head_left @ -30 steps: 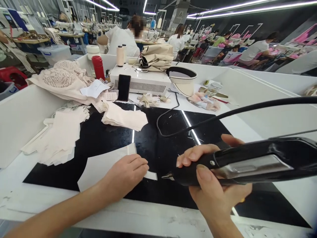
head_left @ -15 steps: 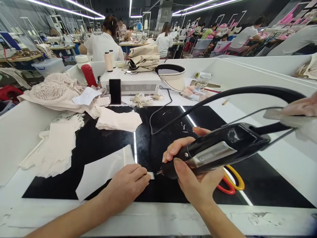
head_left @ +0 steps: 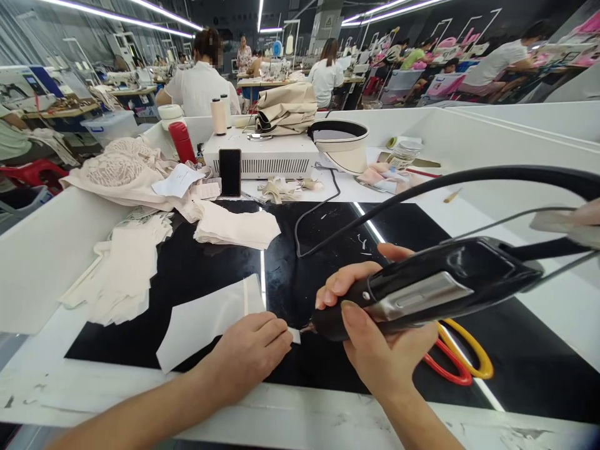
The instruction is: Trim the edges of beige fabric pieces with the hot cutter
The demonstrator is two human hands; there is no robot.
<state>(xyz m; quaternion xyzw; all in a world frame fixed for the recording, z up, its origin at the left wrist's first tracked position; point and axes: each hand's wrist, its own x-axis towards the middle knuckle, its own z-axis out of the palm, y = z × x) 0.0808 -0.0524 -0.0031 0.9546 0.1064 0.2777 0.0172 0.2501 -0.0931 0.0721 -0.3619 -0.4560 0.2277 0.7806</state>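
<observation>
Right of centre, our right hand (head_left: 382,362) grips a long black tool (head_left: 473,265), likely heavy, best held mid-barrel; left hand (head_left: 250,347), grip unclear.

This place is a sewing workshop, where garments are made. Across the upper part of the frame there are rows of sewing machines (head_left: 276,69) on work tables (head_left: 262,82), and several people in the rows are seated. Thread spools (head_left: 218,116) stand at the upper left of centre. At the left, a lace garment (head_left: 117,169) lies above a stack of cut fabric pieces (head_left: 124,269). Pink material (head_left: 447,42) is heaped among the machines at the upper right. Long tube lights (head_left: 398,11) hang overhead, and plastic bins (head_left: 110,127) stand between the work places.
</observation>
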